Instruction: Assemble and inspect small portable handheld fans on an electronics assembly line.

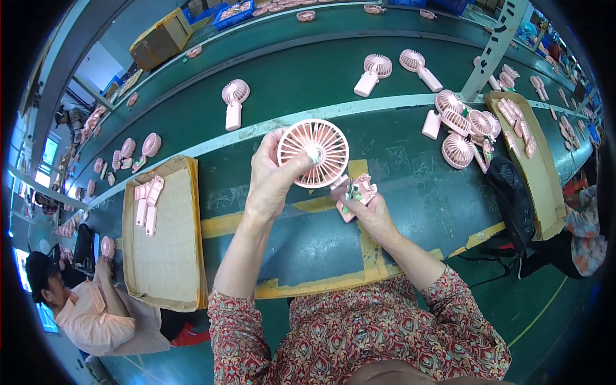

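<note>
My left hand [273, 170] is closed on the rim of a round pink fan head [321, 138], its thumb across the front grille near the hub. Just below and to the right, my right hand [372, 218] grips a pink fan handle part [364, 189] with its inside exposed; green pieces and dark bits show there. The handle part meets the lower edge of the fan head, but my fingers and some blur hide how they join. Both are held above the green worktable [256, 247].
A cardboard tray [163, 263] with pink handle shells [151, 205] lies at left, another cardboard tray [542, 186] at right. A pile of pink fans [457, 151] sits beside a black bag [510, 199]. Beyond runs a green conveyor [295, 77] carrying fans. A co-worker [90, 314] sits at lower left.
</note>
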Demonstrator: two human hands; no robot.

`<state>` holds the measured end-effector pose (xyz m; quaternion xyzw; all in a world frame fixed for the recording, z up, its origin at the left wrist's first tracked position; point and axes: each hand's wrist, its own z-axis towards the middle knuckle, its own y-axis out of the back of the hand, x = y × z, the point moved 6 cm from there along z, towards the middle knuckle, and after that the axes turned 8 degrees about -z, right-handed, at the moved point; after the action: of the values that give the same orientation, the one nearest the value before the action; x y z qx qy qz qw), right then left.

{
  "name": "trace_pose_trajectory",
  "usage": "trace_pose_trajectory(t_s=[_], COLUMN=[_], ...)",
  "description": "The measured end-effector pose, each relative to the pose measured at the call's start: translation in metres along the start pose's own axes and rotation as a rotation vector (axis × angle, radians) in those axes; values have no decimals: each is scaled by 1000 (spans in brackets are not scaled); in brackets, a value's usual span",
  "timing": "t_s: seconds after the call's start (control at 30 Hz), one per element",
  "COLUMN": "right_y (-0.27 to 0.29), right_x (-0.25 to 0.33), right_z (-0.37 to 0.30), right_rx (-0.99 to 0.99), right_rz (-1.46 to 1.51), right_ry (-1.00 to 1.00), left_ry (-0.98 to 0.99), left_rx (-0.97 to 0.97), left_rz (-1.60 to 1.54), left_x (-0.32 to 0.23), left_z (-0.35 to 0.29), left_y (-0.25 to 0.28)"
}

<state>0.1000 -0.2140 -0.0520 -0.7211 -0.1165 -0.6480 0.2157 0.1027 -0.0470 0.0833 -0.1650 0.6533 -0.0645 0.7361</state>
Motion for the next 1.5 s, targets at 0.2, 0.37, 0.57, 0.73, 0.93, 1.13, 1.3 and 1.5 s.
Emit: trace_pose_trajectory(t_s=[0.2, 0.37, 0.57, 0.73, 0.93, 1.13, 1.3, 1.5], right_y=[-20, -19, -38, -44, -48, -47, -46, -31], right_x=[8, -14, -6, 7, 15, 16, 15, -9], right_z=[-50, -57, -71, -79, -84, -82, -79, -69], right_rx=[87, 235, 404, 432, 416, 357, 261, 147], right_rz=[286, 338, 199, 223, 182, 56, -52, -141], right_ry=[-190, -414, -448, -430, -325, -303, -292, -388], left_ry=[-54, 39, 74, 15, 24, 58, 95, -440], left_rx=[-135, 64, 19, -97, -147, -141, -114, -92], left_rz=[-169, -271, -188, -72, -21, -33, 17, 883], left_x=[10, 27, 34, 40, 54, 62, 65, 39], left_z=[-30, -58, -84, -91, -95, -93, -93, -102], left_y=[38, 26, 8, 22, 25, 26, 24, 8])
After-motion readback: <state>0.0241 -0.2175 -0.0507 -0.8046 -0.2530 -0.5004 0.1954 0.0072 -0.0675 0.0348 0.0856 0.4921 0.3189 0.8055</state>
